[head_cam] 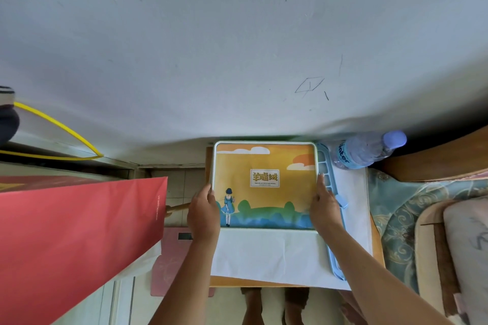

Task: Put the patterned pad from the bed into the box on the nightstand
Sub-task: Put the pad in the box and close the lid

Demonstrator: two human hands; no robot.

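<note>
The box [264, 166] sits at the back of the nightstand [264, 282], against the wall. Its lid is orange with a white rim, a printed label and a drawn figure in a blue dress. My left hand [204, 212] grips the box's left edge. My right hand [323, 206] grips its right edge, fingers reaching up along the rim. On the bed at the right lies teal patterned fabric with pale scrollwork [396, 216], which seems to be the pad. Neither hand touches it.
A white cloth [266, 253] covers the nightstand top. A light blue plastic tray [333, 243] lies along the box's right side and a water bottle [367, 150] behind it. A red paper bag [79, 240] stands left, a pink scale [171, 258] on the floor.
</note>
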